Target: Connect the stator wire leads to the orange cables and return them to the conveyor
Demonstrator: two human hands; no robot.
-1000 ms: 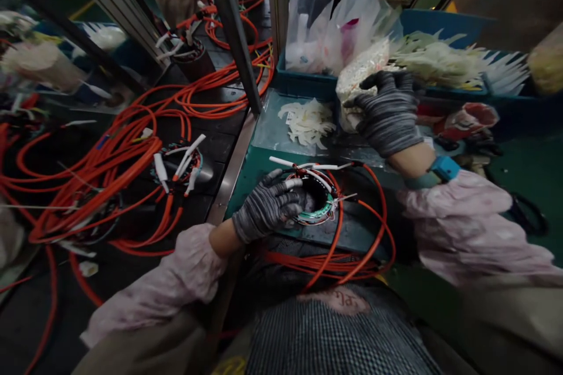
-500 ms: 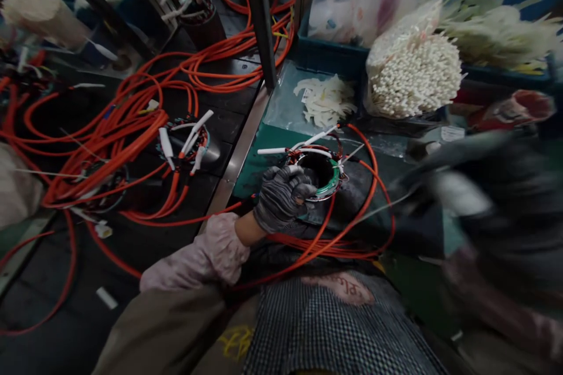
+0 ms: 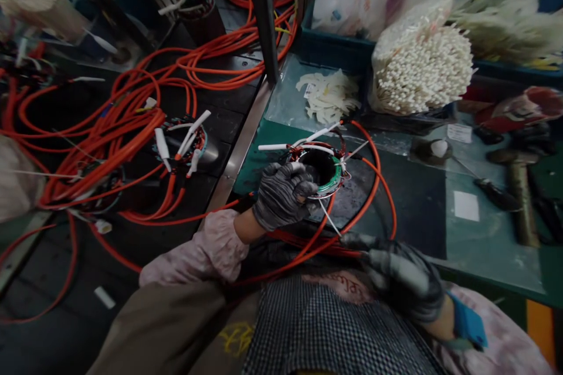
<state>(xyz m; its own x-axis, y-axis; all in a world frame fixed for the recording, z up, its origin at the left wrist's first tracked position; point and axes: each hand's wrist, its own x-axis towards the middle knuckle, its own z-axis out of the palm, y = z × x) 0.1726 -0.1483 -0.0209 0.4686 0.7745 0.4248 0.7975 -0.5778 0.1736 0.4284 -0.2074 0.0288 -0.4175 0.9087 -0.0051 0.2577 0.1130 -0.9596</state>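
Observation:
A motor stator (image 3: 338,173) with a green inner edge, white sleeves and orange leads lies on the bench in front of me. My left hand (image 3: 284,196), in a grey striped glove, closes around its near left rim. From that near edge a thin white lacing cord (image 3: 329,218) runs down and right to the fingertips of my right hand (image 3: 398,275). That gloved hand is closed on the cord, low above the bench edge. Orange cables (image 3: 373,187) loop from the stator around its right side and underneath it.
On the left lies a heap of orange cables (image 3: 132,123) with another stator (image 3: 191,143). A bag of thin white sticks (image 3: 422,76) and some pale strips (image 3: 329,94) sit behind. To the right are a hammer (image 3: 521,199) and a screwdriver (image 3: 497,192).
My right hand has swung from the far right, where it was blurred, down and left toward the stator's near side. My left hand keeps its hold on the stator.

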